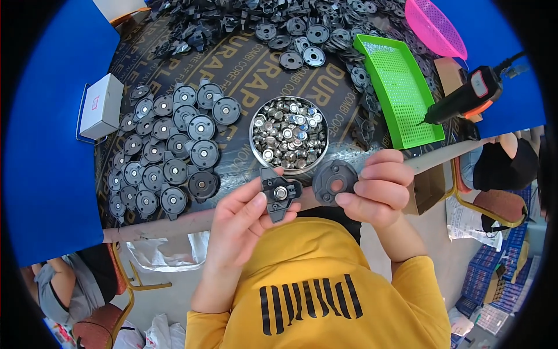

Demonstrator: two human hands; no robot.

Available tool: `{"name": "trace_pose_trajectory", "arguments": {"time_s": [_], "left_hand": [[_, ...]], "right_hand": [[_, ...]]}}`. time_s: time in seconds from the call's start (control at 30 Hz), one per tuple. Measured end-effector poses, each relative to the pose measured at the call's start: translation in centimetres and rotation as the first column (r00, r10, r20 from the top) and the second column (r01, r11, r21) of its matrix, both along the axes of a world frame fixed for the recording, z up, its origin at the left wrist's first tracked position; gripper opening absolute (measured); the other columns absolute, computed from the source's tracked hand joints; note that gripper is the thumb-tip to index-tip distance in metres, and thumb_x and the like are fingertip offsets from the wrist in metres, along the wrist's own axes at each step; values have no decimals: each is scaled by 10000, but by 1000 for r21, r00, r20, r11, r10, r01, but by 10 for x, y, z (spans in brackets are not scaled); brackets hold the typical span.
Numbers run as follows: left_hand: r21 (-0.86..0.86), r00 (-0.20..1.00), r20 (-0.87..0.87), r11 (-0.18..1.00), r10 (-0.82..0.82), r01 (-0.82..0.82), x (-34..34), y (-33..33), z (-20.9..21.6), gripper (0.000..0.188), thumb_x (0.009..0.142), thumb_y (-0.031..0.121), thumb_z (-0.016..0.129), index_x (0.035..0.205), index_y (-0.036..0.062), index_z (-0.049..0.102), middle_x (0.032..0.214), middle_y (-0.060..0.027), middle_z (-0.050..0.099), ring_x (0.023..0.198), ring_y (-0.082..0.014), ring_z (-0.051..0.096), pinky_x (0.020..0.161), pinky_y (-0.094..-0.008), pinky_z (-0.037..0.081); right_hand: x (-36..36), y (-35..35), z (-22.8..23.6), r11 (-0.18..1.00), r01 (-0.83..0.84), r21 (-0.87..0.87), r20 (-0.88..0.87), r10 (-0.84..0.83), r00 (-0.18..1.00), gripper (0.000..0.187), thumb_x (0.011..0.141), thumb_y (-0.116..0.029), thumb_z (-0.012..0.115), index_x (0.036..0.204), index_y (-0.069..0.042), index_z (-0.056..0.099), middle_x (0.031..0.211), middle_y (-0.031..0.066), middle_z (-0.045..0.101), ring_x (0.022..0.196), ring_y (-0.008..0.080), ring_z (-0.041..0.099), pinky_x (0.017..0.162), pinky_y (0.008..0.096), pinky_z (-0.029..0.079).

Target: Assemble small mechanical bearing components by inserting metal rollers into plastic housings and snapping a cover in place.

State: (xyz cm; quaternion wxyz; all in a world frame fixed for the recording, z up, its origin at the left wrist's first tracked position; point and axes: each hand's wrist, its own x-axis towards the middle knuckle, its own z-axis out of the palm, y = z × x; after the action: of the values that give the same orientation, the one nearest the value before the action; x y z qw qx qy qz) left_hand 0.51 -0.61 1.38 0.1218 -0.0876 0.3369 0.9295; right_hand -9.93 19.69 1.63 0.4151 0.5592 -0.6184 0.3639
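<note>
Between the thumb and fingers of my left hand (239, 218) is a dark plastic bracket (278, 205) with pointed ends; a shiny metal insert (280, 192) sits in its middle. To its right, my right hand (381, 189) pinches a round dark plastic disc (334, 181) with a hole through it. The two parts are apart, held near the table's front edge. Just beyond them stands a round metal bowl (253, 142) full of small silvery metal pieces (288, 134). Left of the bowl lie several rows of round dark assemblies (174, 170), many with a metal centre.
Loose dark plastic parts (232, 23) are heaped along the far side. At the right are a green perforated tray (401, 93), a black electric screwdriver (465, 99) and a pink basket (437, 32). A white box (101, 107) stands at the left. Seated people (75, 285) are at both sides.
</note>
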Motion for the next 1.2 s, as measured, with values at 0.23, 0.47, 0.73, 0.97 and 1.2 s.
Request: {"name": "trace_pose_trajectory", "arguments": {"time_s": [0.23, 0.47, 0.73, 0.97, 1.2], "left_hand": [[-7, 1000, 15, 1000, -6, 6, -1, 5, -2, 416, 947, 119, 461, 1313, -65, 388, 1175, -197, 561, 1009, -284, 612, 872, -352, 520], [47, 1000, -21, 999, 10, -9, 1, 8, -7, 413, 950, 123, 454, 1311, -66, 386, 1184, -198, 554, 1040, -285, 597, 900, -359, 500], [-30, 994, -34, 994, 100, -101, 3, 20, -7, 410, 942, 60, 456, 1330, -49, 382, 1237, -142, 532, 1106, -216, 555, 931, -346, 471], [-106, 998, -48, 993, 48, -52, 8, 20, -9, 404, 949, 52, 432, 1341, -33, 383, 1243, -111, 530, 1111, -179, 544, 920, -323, 473], [-184, 995, -86, 980, 59, -74, 8, 20, -8, 397, 948, 110, 447, 1298, -74, 403, 1316, -175, 457, 1106, -271, 557, 874, -412, 529]], "right_hand": [[20, -15, 3, 995, 85, 51, 571, -99, 815, 234, 701, 37, 590, 920, -45, 599, 797, 74, 488, 715, 221, 473, 626, 317, 396], [23, -10, 6, 913, -63, -403, 914, 405, 24, 159, 826, 57, 574, 962, 5, 510, 971, 64, 508, 879, 116, 533, 794, 245, 439], [27, -19, 21, 944, -49, -327, 937, 317, -143, 102, 806, 50, 638, 833, -6, 555, 814, 17, 550, 701, 61, 568, 582, 181, 465], [26, -22, 25, 979, -103, -176, 961, 148, -232, 109, 808, 9, 657, 768, -5, 557, 732, 0, 607, 650, 10, 549, 524, 152, 420], [25, -25, 23, 990, -108, -93, 967, 64, -247, 127, 811, -15, 659, 743, -7, 552, 655, -22, 597, 593, -5, 533, 496, 149, 406]]}}
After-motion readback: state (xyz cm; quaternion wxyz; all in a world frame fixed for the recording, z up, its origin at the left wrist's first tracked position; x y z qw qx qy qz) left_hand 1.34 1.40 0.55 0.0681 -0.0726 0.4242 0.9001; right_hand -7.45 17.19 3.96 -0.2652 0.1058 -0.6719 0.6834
